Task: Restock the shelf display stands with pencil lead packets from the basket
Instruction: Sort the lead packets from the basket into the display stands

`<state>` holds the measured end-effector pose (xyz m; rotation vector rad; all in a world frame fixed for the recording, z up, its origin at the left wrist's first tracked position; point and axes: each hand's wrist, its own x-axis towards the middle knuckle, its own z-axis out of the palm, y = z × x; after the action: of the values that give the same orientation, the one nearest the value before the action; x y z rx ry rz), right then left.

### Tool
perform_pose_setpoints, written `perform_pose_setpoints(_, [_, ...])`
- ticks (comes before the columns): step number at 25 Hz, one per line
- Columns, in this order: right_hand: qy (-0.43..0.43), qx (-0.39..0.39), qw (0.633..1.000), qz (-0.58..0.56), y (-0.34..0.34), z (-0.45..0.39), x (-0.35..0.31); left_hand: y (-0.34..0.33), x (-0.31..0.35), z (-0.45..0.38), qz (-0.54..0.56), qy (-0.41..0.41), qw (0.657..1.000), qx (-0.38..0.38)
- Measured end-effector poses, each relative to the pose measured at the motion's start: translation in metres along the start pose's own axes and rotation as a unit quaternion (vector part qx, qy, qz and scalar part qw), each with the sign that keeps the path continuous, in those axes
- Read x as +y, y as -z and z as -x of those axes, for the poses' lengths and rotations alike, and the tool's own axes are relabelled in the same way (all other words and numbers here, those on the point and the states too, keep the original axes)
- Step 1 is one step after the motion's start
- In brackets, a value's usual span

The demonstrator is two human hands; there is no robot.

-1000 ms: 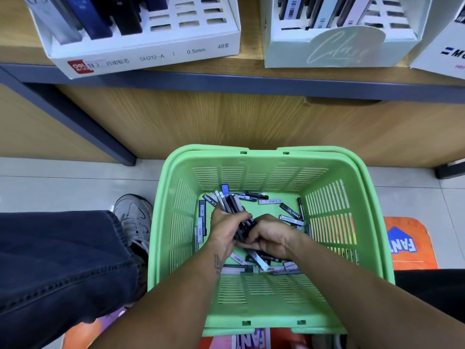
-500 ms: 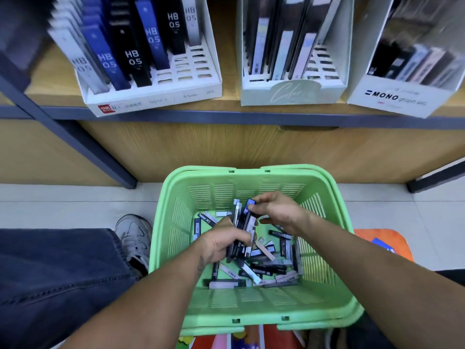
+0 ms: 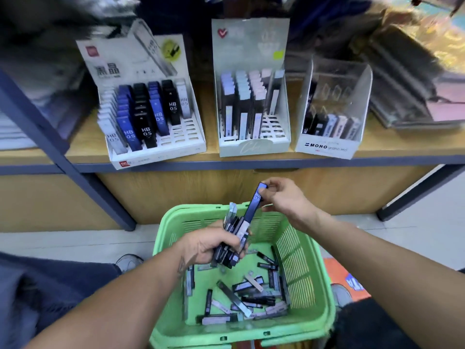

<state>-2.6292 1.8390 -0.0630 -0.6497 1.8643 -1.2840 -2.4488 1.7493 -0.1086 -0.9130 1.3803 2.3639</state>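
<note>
Left hand (image 3: 210, 244) gripping packet bundle (image 3: 230, 244) over basket (image 3: 314, 280); right hand (image 3: 285, 197) raised, pinching blue packet (image 3: 254, 206)

A wooden shelf (image 3: 402, 149) on a dark metal frame (image 3: 83, 177) stands over pale floor tiles (image 3: 63, 243).

We saw a grey shoe (image 3: 129, 262) on the pale tiled floor (image 3: 63, 241), a dark blue trouser leg (image 3: 50, 293) beside it, and an orange mat (image 3: 348, 280) at right.
</note>
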Motion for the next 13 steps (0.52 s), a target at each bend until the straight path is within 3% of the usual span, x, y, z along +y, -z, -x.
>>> perform_pose_setpoints(4, [0.069, -0.023, 0.997, 0.022, 0.004, 0.01, -0.034, 0.003, 0.038, 0.037, -0.037, -0.022, 0.999, -0.023])
perform_pose_setpoints(13, [0.221, -0.043, 0.97, 0.09, -0.019, 0.032, -0.126, 0.009, 0.144, 0.125, -0.113, -0.078, 0.99, 0.032])
